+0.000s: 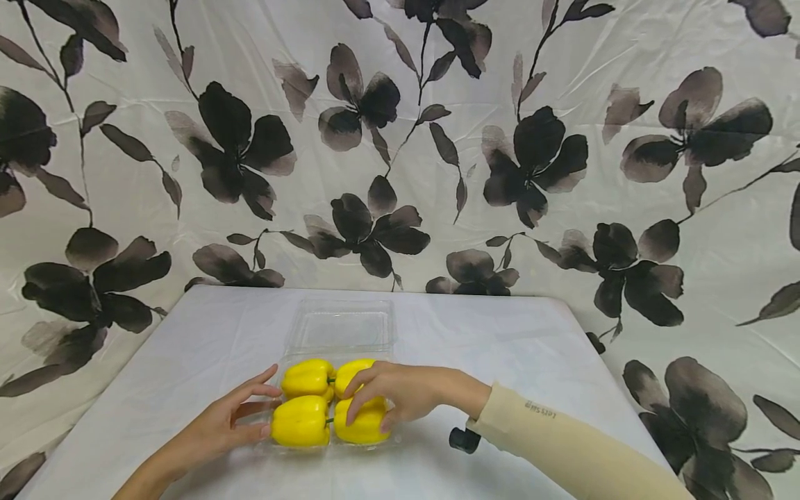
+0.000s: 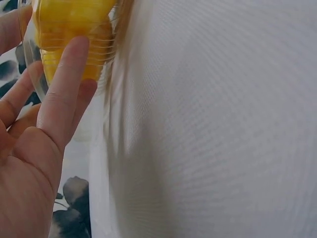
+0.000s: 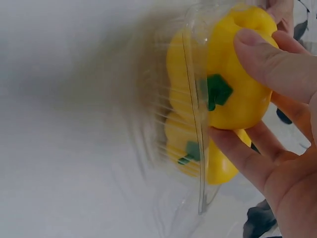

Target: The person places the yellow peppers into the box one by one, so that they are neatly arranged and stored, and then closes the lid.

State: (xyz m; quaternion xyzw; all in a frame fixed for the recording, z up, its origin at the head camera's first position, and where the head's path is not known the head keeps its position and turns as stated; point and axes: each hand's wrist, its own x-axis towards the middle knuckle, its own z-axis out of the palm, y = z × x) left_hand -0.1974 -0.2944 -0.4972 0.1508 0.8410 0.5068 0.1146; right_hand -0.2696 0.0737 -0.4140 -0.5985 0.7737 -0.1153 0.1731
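Several yellow bell peppers [image 1: 301,421] lie in two rows in a clear plastic clamshell container [image 3: 202,193], its lid [image 1: 344,330] folded open toward the back. My right hand [image 1: 409,392] grips the near right bell pepper [image 3: 237,106], thumb on one side and fingers on the other. That pepper's green stem [image 3: 218,90] faces the right wrist camera, and its lower part sits behind the container's rim. My left hand [image 1: 212,423] is at the container's left side, fingers extended. In the left wrist view its fingertips [image 2: 77,49] touch the ribbed clear wall.
A white cloth covers the table [image 1: 206,347], whose back edge meets a hanging floral curtain [image 1: 462,173]. A small black device [image 1: 464,439] is at the right wrist, beside the beige sleeve [image 1: 550,437].
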